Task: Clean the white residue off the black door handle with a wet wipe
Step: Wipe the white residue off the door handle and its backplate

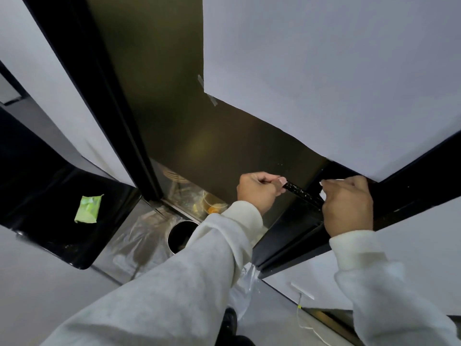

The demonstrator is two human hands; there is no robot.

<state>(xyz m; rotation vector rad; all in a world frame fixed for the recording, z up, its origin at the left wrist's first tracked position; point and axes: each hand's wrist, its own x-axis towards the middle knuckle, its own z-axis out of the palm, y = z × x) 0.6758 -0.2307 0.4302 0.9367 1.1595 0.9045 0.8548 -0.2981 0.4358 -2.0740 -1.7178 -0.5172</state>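
The slim black bar door handle (300,192), flecked with white residue, lies right of frame centre. The left hand (258,191) grips its left end with curled fingers. The right hand (348,204) covers its right end, pinching a white wet wipe (323,195) against it. At the left, a green wipe packet (88,209) rests on a glossy black bench (50,196). A round black-rimmed bin (179,236) stands below the left sleeve.

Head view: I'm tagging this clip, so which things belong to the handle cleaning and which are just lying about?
In use:
black door handle, white specks on it
wet wipe, a bit showing at the right hand
left hand, gripping the handle's end

Lying about:
green packet
round metal bin
taped white paper
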